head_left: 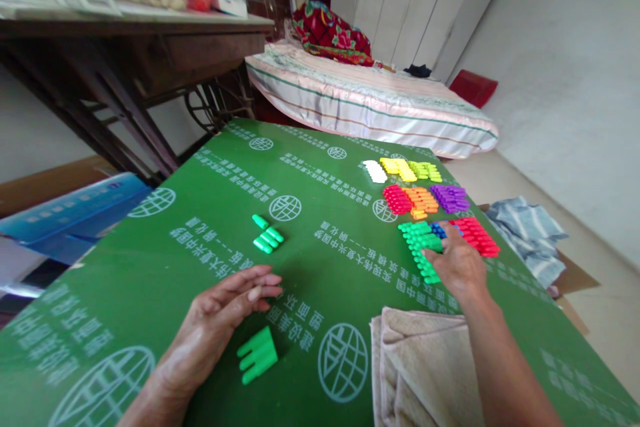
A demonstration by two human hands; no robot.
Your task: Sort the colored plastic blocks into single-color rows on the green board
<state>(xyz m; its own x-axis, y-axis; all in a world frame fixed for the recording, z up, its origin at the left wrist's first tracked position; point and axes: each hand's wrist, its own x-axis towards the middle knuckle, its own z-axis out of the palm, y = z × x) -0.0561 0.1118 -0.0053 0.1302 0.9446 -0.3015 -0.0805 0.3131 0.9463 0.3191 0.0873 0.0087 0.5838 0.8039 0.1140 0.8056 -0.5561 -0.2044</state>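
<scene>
My left hand [225, 307] hovers over the green board, palm inward, with its fingers stretched out and nothing visible in them. In front of its fingertips lie several loose green peg-shaped plastic pieces [269, 239]. Just below the hand is a cluster of green pieces side by side [257, 355]. At the right, my right hand [463, 263] reaches over a block of green pieces [417, 247], thumb and fingers apart. Its thumb lies at the green block, and its fingers partly cover blue pieces [439, 229]. Red pieces [477, 237] lie just beyond that hand.
Behind are groups of purple [450, 199], orange [423, 200], red [396, 199], white [375, 171] and yellow [399, 169] pieces. A folded beige cloth [425, 367] lies at the board's front, beside my right forearm. A wooden table [150, 40] stands left; a bed [370, 93] is behind.
</scene>
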